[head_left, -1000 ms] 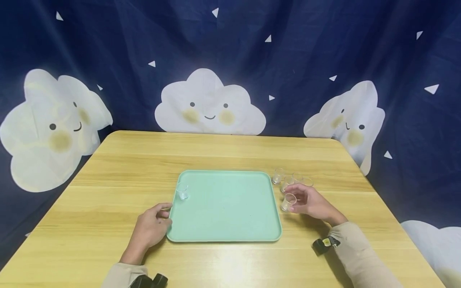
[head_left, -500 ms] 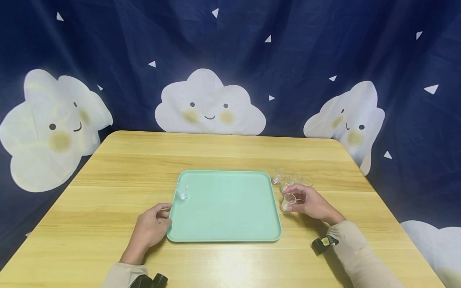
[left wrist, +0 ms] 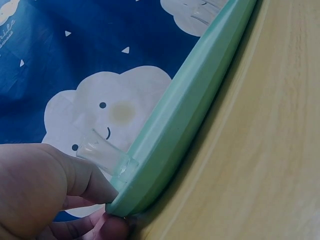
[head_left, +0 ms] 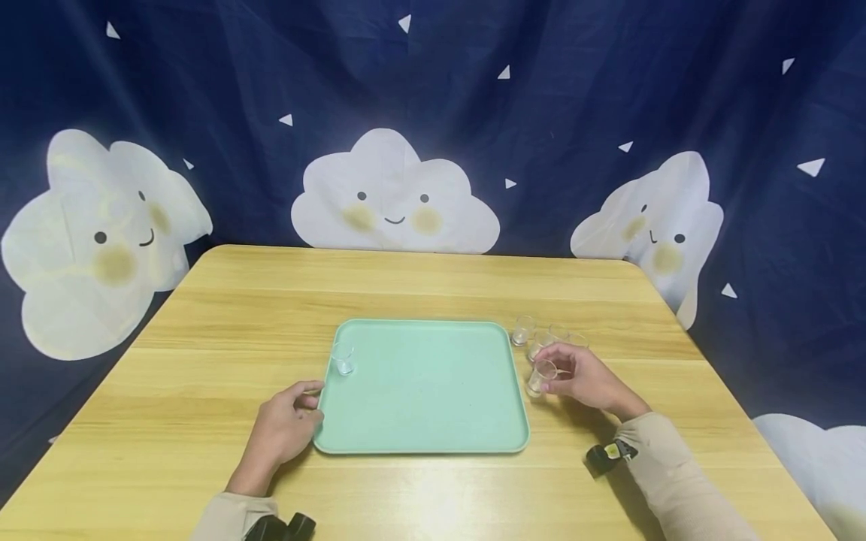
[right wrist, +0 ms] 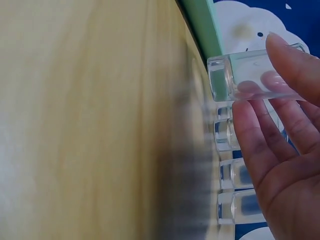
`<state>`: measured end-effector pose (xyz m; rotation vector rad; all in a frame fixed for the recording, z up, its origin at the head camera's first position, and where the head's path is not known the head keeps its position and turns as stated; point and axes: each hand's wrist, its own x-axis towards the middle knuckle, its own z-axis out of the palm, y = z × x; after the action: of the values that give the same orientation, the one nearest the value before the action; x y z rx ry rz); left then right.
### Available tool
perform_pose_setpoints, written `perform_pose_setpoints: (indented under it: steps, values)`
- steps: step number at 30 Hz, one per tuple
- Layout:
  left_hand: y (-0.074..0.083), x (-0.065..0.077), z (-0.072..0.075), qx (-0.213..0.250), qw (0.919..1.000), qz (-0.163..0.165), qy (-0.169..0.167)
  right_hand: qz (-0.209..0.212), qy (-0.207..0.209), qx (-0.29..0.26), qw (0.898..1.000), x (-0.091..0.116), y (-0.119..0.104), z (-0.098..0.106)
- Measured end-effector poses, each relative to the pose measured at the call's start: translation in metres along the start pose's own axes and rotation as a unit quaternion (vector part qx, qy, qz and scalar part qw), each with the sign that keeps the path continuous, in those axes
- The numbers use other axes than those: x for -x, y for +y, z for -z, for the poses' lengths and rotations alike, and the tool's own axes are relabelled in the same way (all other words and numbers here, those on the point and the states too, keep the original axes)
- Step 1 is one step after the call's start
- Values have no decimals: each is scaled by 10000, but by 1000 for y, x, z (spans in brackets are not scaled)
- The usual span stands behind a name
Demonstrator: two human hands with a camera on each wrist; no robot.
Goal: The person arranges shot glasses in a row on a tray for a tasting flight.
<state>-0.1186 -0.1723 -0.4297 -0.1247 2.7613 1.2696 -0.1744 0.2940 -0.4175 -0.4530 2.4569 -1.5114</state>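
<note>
A mint-green tray (head_left: 419, 391) lies flat on the table. At its left side my left hand (head_left: 284, 428) pinches the rim, as the left wrist view shows with the tray edge (left wrist: 185, 100) between thumb and fingers. One clear shot glass (head_left: 343, 362) stands on the tray near the left rim. Just past the tray's right edge, my right hand (head_left: 588, 382) holds another clear shot glass (head_left: 539, 382) between thumb and fingers. This glass (right wrist: 245, 77) looks tilted a little and seems just off the tabletop. Behind that hand stand several more shot glasses (head_left: 524, 332), partly hidden by it.
The light wooden table (head_left: 433, 282) extends behind and in front of the tray. A dark blue curtain (head_left: 433, 75) with white clouds hangs behind the table's far edge. Each forearm has a black camera strapped to it, such as the right wrist camera (head_left: 609, 457).
The right hand has raised the shot glass slightly and tilted it. The left hand, the tray and the glass on it stay where they were.
</note>
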Motion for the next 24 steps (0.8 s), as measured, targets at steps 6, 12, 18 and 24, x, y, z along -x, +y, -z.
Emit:
perform_pose_setpoints:
  steps: [6, 12, 18, 24]
  values:
    - [0, 0, 0, -10, 10000, -19, 1, 63, 200, -159, 9997, -1, -5, -2]
    - [-1, -1, -1, -2, 10000, 3, -8, 191, 418, -177, 9988, -5, -7, -4]
    - [0, -1, 0, -27, 10000, -21, 15, 325, 760, -159, 9964, -10, -10, -8]
    - [0, 0, 0, -33, 10000, -25, 9, 391, 979, -256, 9941, -16, -17, -14]
